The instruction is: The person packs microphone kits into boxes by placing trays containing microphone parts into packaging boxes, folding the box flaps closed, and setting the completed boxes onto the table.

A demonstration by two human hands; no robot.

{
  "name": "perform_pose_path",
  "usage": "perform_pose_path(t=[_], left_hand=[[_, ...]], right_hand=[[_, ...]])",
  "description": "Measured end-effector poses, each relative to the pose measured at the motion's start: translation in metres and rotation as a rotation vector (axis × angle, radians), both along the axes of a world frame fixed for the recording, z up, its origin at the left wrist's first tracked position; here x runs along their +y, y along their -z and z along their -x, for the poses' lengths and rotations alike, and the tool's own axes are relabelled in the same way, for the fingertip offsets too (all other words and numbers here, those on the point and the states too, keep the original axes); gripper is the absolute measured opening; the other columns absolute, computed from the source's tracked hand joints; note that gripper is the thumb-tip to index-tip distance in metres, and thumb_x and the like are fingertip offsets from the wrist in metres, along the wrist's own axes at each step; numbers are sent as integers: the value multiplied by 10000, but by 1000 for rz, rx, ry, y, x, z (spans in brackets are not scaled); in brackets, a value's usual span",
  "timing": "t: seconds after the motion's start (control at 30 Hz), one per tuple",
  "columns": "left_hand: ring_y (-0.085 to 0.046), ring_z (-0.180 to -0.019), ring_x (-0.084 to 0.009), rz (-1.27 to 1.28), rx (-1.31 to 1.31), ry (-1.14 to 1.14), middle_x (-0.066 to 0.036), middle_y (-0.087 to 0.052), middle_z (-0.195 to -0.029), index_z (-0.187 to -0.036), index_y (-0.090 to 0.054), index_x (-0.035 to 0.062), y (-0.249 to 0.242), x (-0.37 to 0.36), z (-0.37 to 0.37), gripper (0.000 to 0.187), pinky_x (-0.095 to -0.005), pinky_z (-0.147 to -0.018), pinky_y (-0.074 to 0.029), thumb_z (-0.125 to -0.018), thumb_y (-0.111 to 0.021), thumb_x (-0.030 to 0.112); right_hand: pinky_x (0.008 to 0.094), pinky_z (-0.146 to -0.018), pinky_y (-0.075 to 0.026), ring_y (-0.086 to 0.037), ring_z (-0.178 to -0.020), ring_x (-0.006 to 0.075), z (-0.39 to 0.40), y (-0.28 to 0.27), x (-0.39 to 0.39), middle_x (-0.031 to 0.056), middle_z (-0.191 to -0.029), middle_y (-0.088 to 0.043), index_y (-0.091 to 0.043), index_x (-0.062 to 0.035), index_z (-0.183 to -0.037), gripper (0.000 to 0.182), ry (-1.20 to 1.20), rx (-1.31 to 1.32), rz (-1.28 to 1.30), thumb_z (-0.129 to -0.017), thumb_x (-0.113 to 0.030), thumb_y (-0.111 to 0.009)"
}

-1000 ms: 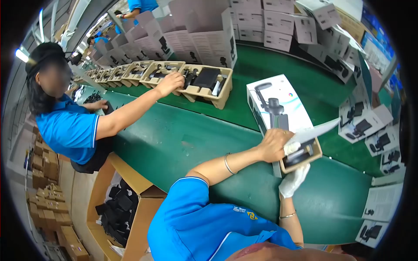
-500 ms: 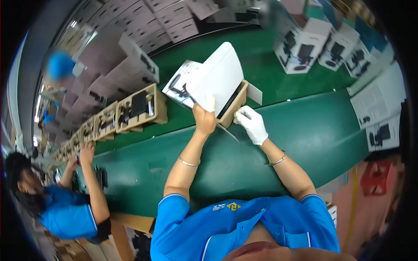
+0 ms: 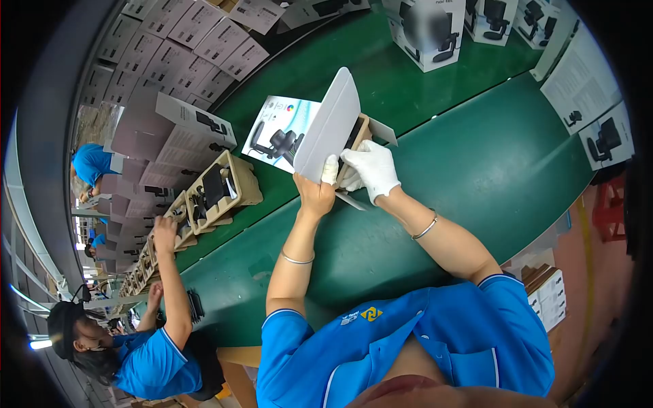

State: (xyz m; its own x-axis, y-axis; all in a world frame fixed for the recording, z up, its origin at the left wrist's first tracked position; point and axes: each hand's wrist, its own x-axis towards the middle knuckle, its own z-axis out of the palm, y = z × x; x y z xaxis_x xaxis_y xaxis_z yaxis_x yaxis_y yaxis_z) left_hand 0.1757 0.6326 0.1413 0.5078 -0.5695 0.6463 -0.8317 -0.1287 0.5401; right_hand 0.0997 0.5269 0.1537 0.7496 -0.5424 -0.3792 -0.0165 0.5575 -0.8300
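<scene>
An open white printed box (image 3: 275, 134) lies tilted on the green bench, its large white flap (image 3: 328, 129) raised toward me. My left hand (image 3: 317, 194), with a white cover on one finger, grips the box at the flap's lower edge. A tan pulp tray (image 3: 364, 128) with something dark in it sits in the box's opening. My right hand (image 3: 372, 168), in a white glove, has its fingers bent against the near end of the tray. Its fingertips are partly hidden there.
A row of filled tan trays (image 3: 245, 185) runs to the left, where a co-worker (image 3: 153, 360) in blue reaches over them. Printed boxes (image 3: 425, 34) stand at the back, and more boxes (image 3: 602, 139) are at the right. Stacked cartons (image 3: 177, 51) rise at the upper left.
My right hand has moved in against the tray. The tray sits deeper in the box, and the flap stands more upright. The view has shifted, and the co-worker's arm reaches farther out.
</scene>
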Motion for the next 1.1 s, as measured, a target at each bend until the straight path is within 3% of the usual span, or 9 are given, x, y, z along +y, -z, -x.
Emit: perform_pose_path(t=[0.23,0.3,0.43,0.6,0.73,0.77,0.9,1.1], left_hand=[[-576,-720,-366,152,-114,-84,-207,-617,-900,-983,-562,-69,0,-10,2,256,-398,-650,-456,-759,-514,45],[-574,-705,-359,228,57,-127,-205,-620,-889,-983,-565,-62,5,-9,-2,247,-390,-635,-454,-765,-528,48],[-572,-708,-359,186,81,-133,-207,-618,-909,-1004,-558,-63,-11,-7,12,256,-391,-635,-455,-776,-537,51],[-580,-789,-340,57,144,-35,-215,-605,-970,-1032,-544,-72,-18,5,5,269,-380,-705,-456,-793,-537,52],[-581,-859,-312,-61,146,88,-203,-589,-1029,-1066,-527,-76,-33,12,5,275,-361,-763,-450,-825,-519,56],[-581,-859,-312,-74,159,87,-203,-589,-1029,-1066,-527,-76,-27,14,7,275,-361,-763,-450,-825,-519,56],[-566,-932,-295,172,135,-37,-189,-555,-1106,-1119,-494,-69,-4,10,5,289,-359,-821,-436,-858,-477,54],[-553,-977,-299,229,278,-19,-188,-529,-1143,-1183,-443,-57,-6,15,9,324,-369,-851,-433,-880,-436,56]], right_hand=[[251,-370,-404,-470,-418,137,-7,5,3,81,-561,-513,-488,-17,-647,133,129,-66,20,-681,-82,-600],[249,-364,-396,-462,-411,136,-2,2,1,80,-555,-509,-486,-20,-652,137,129,-80,-26,-683,-85,-602],[244,-344,-374,-436,-389,134,12,6,5,76,-537,-494,-478,-29,-667,147,134,-135,-147,-689,-97,-606],[266,-456,-444,-523,-540,176,18,7,-10,76,-632,-542,-503,-42,-729,108,-78,-105,-138,-669,-61,-591],[334,-680,-462,-586,-771,230,28,11,-22,88,-839,-599,-556,-33,-858,235,375,-259,1507,-629,-42,-605],[334,-680,-462,-586,-771,230,29,12,-23,88,-839,-599,-556,-33,-858,235,367,-247,1495,-629,-42,-605],[338,-768,-434,-522,-924,223,5,-7,-57,49,-939,-603,-578,-77,-873,254,-67,-202,2022,-620,-59,-587],[325,-742,-433,-542,-842,214,5,-17,-71,50,-864,-616,-629,-90,-858,244,-289,-377,1894,-618,-72,-589]])
